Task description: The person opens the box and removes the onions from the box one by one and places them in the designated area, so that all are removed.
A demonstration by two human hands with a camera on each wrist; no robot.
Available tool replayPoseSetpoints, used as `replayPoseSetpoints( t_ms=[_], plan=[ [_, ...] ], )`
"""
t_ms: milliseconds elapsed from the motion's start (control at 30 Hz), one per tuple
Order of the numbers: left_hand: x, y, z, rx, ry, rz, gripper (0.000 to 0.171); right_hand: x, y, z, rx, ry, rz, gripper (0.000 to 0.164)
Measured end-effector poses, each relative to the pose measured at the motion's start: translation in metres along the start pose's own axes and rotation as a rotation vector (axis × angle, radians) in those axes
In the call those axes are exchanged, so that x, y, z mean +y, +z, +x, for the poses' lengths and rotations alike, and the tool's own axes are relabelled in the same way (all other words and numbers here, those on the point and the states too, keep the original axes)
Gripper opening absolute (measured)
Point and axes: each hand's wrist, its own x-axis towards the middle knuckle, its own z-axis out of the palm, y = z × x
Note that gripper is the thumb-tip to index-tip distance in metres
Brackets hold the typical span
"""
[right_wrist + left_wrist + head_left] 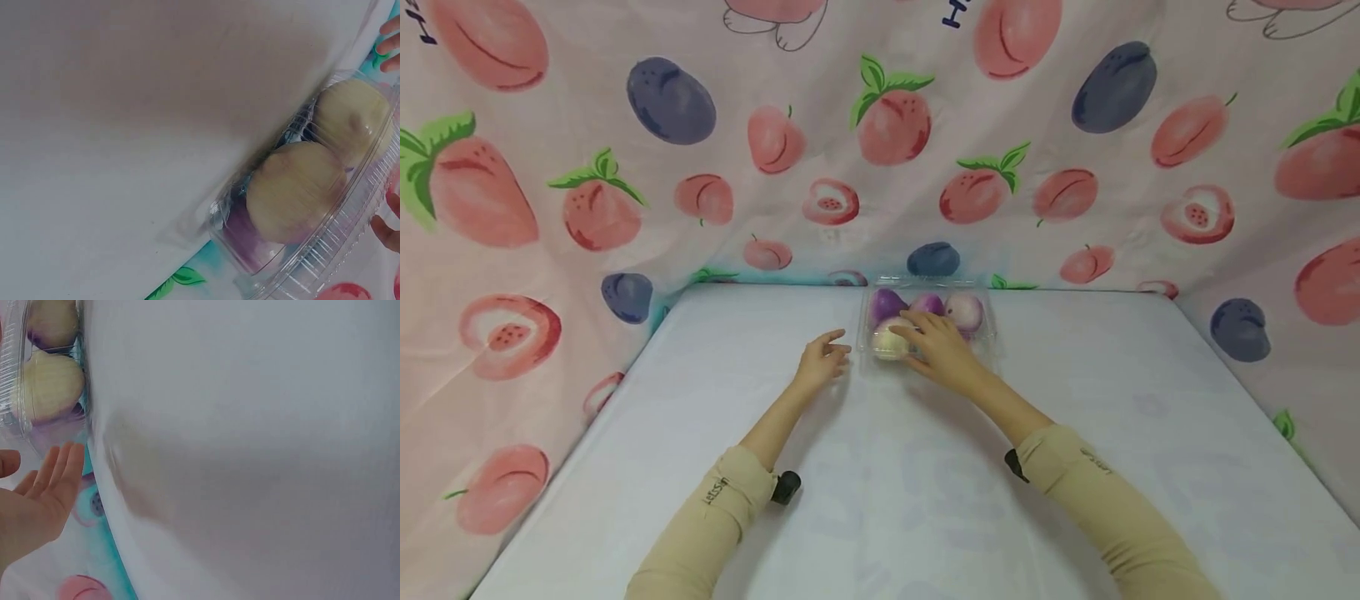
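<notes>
A clear plastic clamshell box stands at the back of the table, its lid down over several round, onion-like vegetables. Some are purple; a pale one sits at the front left. My right hand is over the box with fingers spread, fingertips overlapping the lid. In the right wrist view, fingertips show close to the ridged rim. Just left of the box, my left hand holds nothing, its fingers loosely extended. The left wrist view has that hand palm up beside the box's end.
A white cloth covers the table. Behind and at both sides hangs a pink curtain printed with fruit, meeting the table's back edge close behind the box. Small dark cameras are worn at the wrists.
</notes>
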Motion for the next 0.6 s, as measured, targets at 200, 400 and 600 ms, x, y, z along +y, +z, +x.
replayPoseSetpoints(
  t_ms=[200,400,600],
  plan=[
    [-0.021,-0.001,0.013,-0.129,0.025,-0.028,0.052,-0.003,0.004,0.009,-0.063,0.044,0.009,0.046],
    [-0.071,0.001,0.047,-0.135,0.037,-0.104,0.053,-0.006,0.013,0.015,-0.113,0.080,-0.006,0.046],
    [0.009,0.008,-0.006,-0.110,-0.204,-0.250,0.045,-0.006,0.016,0.021,-0.138,0.090,0.014,0.051]
  ],
)
